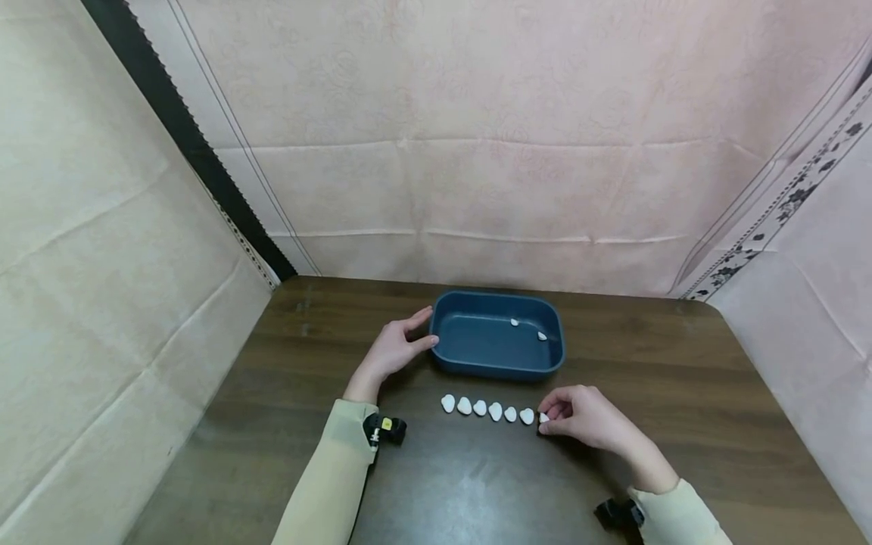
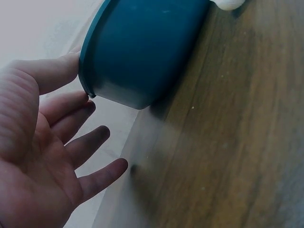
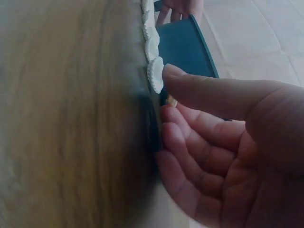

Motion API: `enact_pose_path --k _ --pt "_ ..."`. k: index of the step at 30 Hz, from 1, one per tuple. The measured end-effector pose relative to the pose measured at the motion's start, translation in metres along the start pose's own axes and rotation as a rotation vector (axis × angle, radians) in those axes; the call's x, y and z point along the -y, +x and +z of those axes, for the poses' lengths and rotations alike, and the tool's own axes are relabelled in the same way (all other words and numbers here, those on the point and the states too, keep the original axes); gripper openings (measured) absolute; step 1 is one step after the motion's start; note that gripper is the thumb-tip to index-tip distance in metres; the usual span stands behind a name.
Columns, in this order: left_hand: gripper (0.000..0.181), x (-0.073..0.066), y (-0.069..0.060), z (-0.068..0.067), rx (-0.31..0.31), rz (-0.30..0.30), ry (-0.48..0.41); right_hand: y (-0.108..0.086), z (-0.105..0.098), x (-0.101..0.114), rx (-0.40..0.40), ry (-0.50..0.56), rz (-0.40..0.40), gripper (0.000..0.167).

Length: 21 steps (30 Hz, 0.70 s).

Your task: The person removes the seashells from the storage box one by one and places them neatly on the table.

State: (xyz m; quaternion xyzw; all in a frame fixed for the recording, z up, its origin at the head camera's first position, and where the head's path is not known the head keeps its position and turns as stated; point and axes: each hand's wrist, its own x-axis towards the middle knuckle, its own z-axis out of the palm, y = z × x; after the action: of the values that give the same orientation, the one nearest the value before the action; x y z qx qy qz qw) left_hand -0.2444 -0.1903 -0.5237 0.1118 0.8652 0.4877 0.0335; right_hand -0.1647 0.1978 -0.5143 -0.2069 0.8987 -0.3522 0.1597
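A dark blue rectangular tray (image 1: 497, 372) sits on the table, with two small white seashells (image 1: 542, 336) inside it. My left hand (image 1: 395, 347) is at the tray's left end, its thumb and a finger touching the rim and the other fingers spread loosely. In front of the tray, several white seashells (image 1: 495, 411) lie in a row from left to right. At the row's right end, my right hand (image 1: 589, 416) pinches a seashell (image 1: 543, 418) between thumb and fingertips, close to the tabletop. The right wrist view shows ridged shell edges; the fingers partly hide the held one.
The brown wooden table (image 1: 327, 310) has a pale cloth (image 1: 511, 189) hanging behind it and more cloth on both sides. Each wrist wears a small black camera, such as the one on the left sleeve (image 1: 384, 429).
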Motion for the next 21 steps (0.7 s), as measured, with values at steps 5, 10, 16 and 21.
enact_pose_path --k 5,10,16,21 --pt "0.064 0.001 0.001 -0.001 -0.006 0.004 0.012 0.002 0.005 0.003 -0.014 -0.041 0.046 0.024" --pt "0.063 0.0 0.001 -0.001 -0.009 -0.001 0.012 0.004 0.009 0.007 -0.047 -0.067 0.109 0.026" --pt "0.063 -0.002 0.001 -0.001 -0.007 -0.007 0.016 0.004 0.011 0.009 -0.057 -0.075 0.131 0.026" --pt "0.063 -0.003 0.0 0.0 -0.001 -0.02 0.018 0.002 0.011 0.008 -0.059 -0.077 0.136 0.026"
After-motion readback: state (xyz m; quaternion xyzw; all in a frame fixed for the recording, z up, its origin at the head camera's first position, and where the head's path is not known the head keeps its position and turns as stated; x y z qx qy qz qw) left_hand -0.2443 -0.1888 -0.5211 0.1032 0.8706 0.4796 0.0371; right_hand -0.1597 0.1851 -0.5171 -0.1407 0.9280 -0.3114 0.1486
